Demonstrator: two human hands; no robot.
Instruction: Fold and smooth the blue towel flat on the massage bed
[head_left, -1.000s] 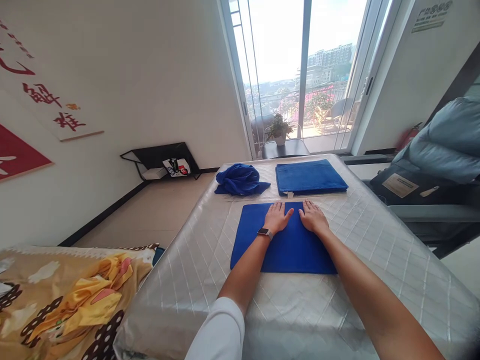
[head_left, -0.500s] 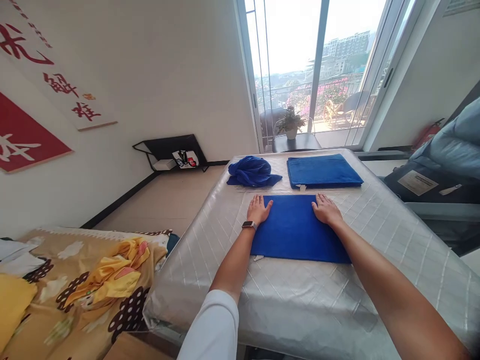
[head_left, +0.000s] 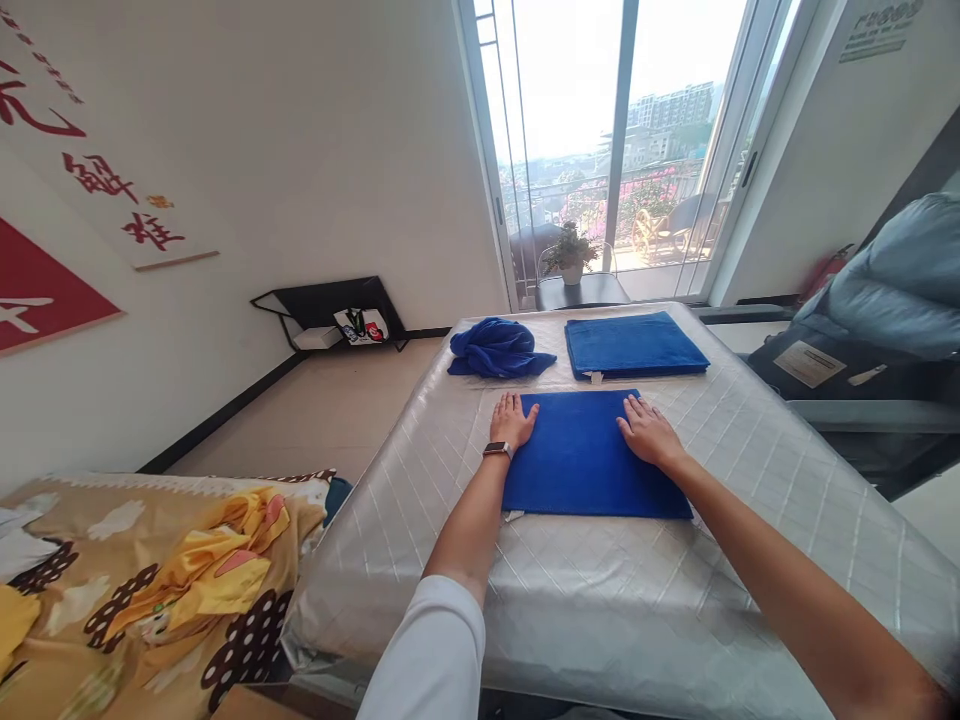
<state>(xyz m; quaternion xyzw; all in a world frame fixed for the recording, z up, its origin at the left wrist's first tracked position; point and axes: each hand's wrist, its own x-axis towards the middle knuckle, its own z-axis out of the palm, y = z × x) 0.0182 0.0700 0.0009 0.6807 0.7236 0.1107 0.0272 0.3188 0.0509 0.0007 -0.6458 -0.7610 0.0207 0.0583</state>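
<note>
A blue towel [head_left: 589,460] lies flat as a neat rectangle on the silvery plastic-covered mattress [head_left: 420,540], a small white tag at its near left corner. On its far left corner rests my left hand [head_left: 513,420], palm down with fingers stretched out, a watch on the wrist. My right hand [head_left: 646,430] lies flat over the far right edge, fingers extended. Beyond the hands, a crumpled blue towel [head_left: 499,348] sits at the left. To the right of it is a stack of folded blue towels [head_left: 636,343] with a white tag showing.
Left of the mattress, a lower bed [head_left: 67,590] holds yellow clothing [head_left: 217,560]. A black rack [head_left: 337,310] stands by the wall. Past the far edge, a potted plant [head_left: 571,265] sits on a chair before the glass door. A dark bag [head_left: 814,365] is at the right.
The camera view has shifted slightly. Both hands stay flat on the towel's far corners, with my right hand reaching marginally further in over it. The other towels have not moved.
</note>
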